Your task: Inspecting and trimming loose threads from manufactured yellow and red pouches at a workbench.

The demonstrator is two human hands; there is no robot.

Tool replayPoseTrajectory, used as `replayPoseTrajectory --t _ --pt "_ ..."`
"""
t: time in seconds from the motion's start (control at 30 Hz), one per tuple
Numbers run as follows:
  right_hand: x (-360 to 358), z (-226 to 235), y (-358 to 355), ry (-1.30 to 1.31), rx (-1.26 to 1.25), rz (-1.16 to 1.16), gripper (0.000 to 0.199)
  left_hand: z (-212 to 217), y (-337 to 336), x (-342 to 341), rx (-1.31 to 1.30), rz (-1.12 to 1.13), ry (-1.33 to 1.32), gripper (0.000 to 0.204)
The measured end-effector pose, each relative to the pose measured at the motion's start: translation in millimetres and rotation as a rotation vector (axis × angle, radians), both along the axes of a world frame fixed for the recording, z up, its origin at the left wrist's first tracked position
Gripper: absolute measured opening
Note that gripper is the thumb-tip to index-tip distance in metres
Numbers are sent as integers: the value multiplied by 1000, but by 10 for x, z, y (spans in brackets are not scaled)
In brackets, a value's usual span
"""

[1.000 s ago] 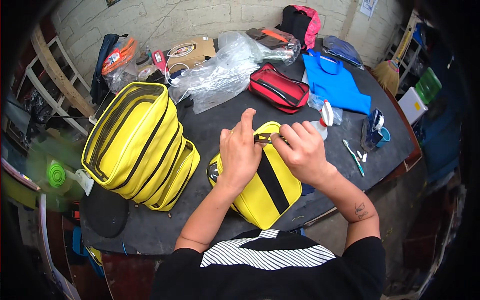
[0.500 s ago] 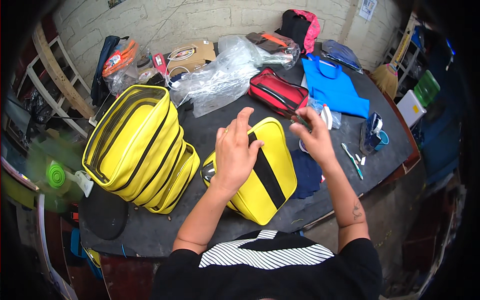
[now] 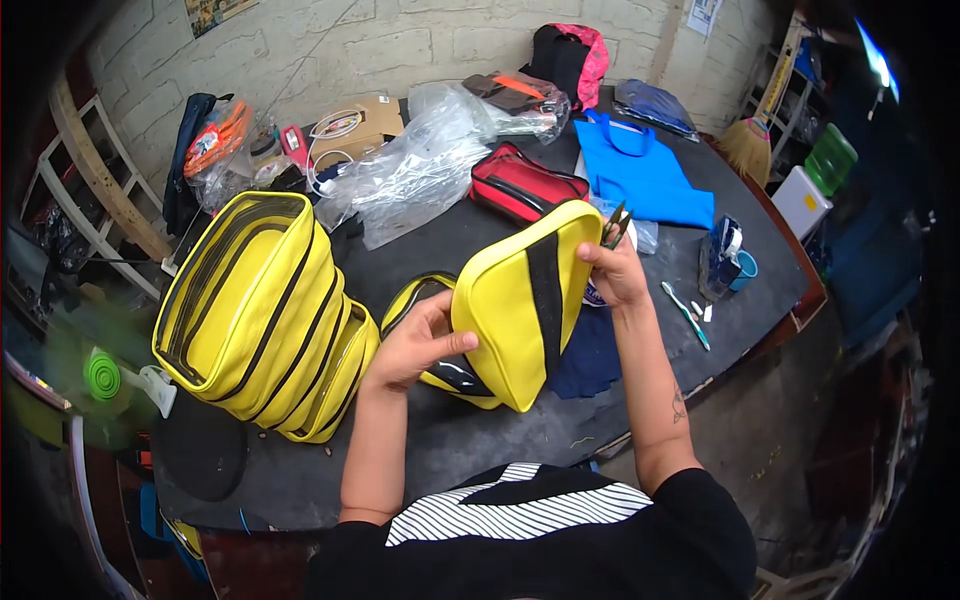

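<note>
A yellow pouch bag [image 3: 507,320] with a black strap is tilted up on the table before me. My left hand [image 3: 418,343] grips its left edge, thumb on the yellow panel and fingers partly hidden in the opening. At the upper right corner my right hand [image 3: 618,270] pinches the bag's edge. That hand also holds small dark thread snips [image 3: 617,226], their points upward. Between the bag's two halves, a clear window with black trim shows. To the left stands a stack of similar yellow bags [image 3: 262,310].
Behind lie clear plastic wrapping [image 3: 415,170], a red bag [image 3: 522,186] and a blue bag [image 3: 645,178]. Toward the right are a toothbrush [image 3: 686,317] and a blue cup [image 3: 743,270]. Navy cloth [image 3: 585,358] lies beside the yellow bag. A green fan [image 3: 102,374] is at far left.
My right hand has come down onto the yellow bag's corner with the snips. My left hand has moved to its left edge. The bag has tilted up and opened on the left.
</note>
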State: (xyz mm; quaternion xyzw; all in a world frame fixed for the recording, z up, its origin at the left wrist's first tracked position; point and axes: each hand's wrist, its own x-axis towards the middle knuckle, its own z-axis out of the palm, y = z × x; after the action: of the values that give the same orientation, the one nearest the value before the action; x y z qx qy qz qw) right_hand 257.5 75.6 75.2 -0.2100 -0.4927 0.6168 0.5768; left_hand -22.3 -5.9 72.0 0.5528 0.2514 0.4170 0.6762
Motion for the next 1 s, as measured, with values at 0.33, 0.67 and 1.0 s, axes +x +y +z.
replayPoseTrajectory --t 0.33,0.67,1.0 --pt "212 -109 -21 82 304 145 23 80 -333 451 607 -57 255 29" --pt "378 -365 90 -98 171 106 25 80 -325 661 413 -26 -19 50" --pt "24 648 -329 -931 415 -790 34 237 -218 1055 244 409 -117 26"
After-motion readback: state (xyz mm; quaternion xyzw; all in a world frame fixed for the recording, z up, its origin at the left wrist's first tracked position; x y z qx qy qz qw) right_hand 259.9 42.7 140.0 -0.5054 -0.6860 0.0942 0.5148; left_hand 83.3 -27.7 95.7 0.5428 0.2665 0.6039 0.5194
